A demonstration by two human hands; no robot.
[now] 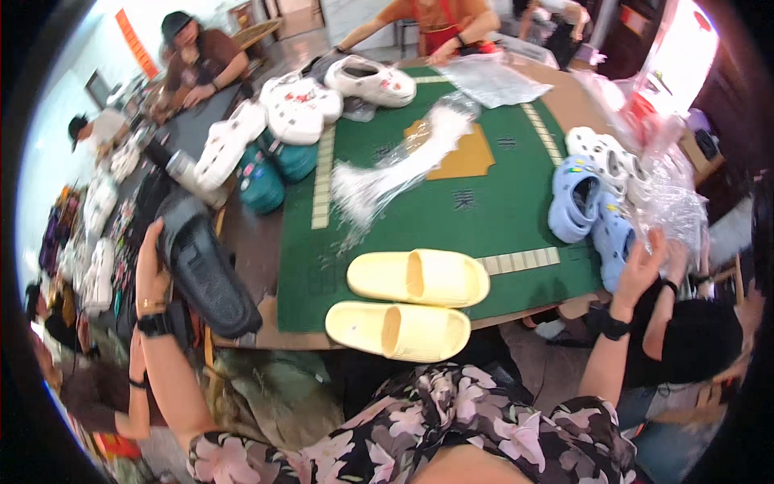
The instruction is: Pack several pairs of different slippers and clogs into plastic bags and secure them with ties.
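Note:
At the left, my left hand (152, 270) grips the outer edge of a black slide sandal (201, 270), which is tilted beside the table's left edge. My right hand (639, 270) is at the right edge, fingers stretched up beside a pair of light-blue clogs (574, 206) and close to crumpled clear plastic (673, 210). Whether it touches either one I cannot tell. Two pale-yellow slides (447, 278) lie side by side at the near edge of the green table top (516, 214), toes pointing right.
White clogs (294, 105) and teal clogs (262, 185) crowd the far left corner. More white clogs (597, 149) stand behind the blue pair. A clear plastic bag (403, 165) lies mid-table. Several people are around; one person's arm (663, 310) is just right of mine.

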